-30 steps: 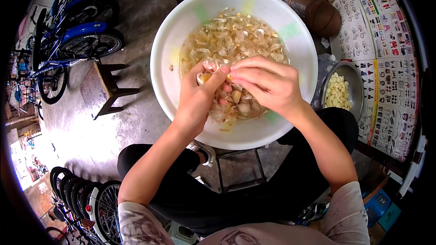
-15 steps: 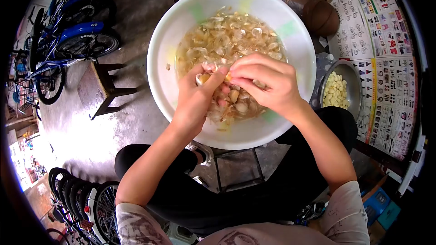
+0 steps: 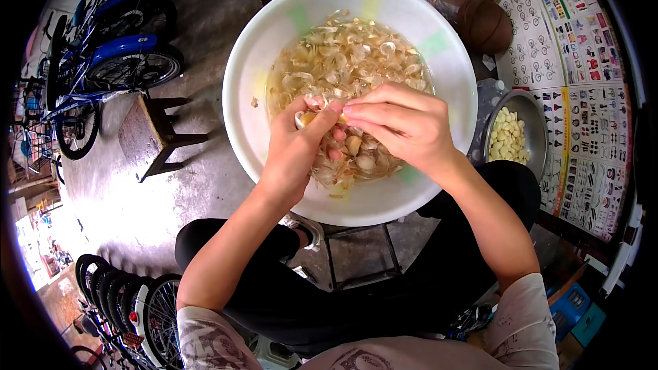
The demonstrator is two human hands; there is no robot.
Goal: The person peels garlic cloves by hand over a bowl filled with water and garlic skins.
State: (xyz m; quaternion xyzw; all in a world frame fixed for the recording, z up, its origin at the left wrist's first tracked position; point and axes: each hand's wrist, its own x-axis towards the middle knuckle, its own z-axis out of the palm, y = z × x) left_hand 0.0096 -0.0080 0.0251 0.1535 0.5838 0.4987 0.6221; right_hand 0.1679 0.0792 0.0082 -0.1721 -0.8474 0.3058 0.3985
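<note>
A big white plastic basin (image 3: 243,89) stands before me, holding water with many papery garlic skins (image 3: 336,51) afloat. Over its middle my two hands meet. My left hand (image 3: 298,140) is closed round garlic cloves (image 3: 306,118), gripping one between thumb and forefinger. The fingertips of my right hand (image 3: 408,127) pinch the same clove at its right end; what exactly lies between them is partly hidden. Below my hands more cloves with brownish skin (image 3: 365,162) show among the peels. To the right, a metal bowl (image 3: 541,138) contains peeled white garlic cloves (image 3: 507,137).
A small wooden stool (image 3: 147,130) stands at the left, with blue bicycles (image 3: 123,48) beyond it. More bicycle wheels (image 3: 161,315) are at lower left. A brown ball (image 3: 484,25) and a printed chart sheet (image 3: 589,123) lie at the right. My knees flank the basin.
My right hand's fingers have drawn closer together at the clove and shifted slightly. My left hand keeps almost the same place and grip.
</note>
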